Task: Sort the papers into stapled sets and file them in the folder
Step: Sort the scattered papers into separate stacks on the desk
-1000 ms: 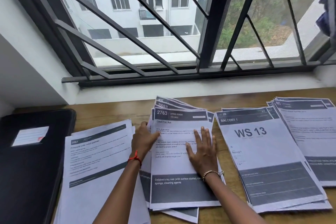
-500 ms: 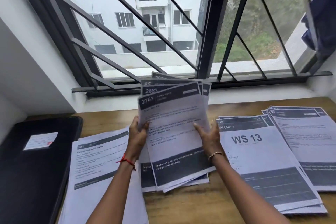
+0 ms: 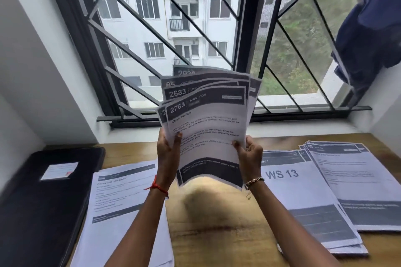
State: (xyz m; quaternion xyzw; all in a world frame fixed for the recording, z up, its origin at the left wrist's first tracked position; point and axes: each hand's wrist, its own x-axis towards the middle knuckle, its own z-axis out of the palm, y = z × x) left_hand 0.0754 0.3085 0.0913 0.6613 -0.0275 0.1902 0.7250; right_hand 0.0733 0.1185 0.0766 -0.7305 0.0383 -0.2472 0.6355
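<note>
The middle stack of papers (image 3: 206,128), flat on the bench (image 3: 217,227) a second ago, is now held upright in the air, clear of the wood. The left hand (image 3: 168,154) and right hand (image 3: 249,155), earlier pressed flat on top, grip its side edges. Bare bench shows where it lay.

wooden table (image 3: 217,234) | black folder (image 3: 43,212) (labelled) left | paper stack (image 3: 121,212) beside | WS 13 stack (image 3: 303,201) right | far-right stack (image 3: 364,184)
</note>
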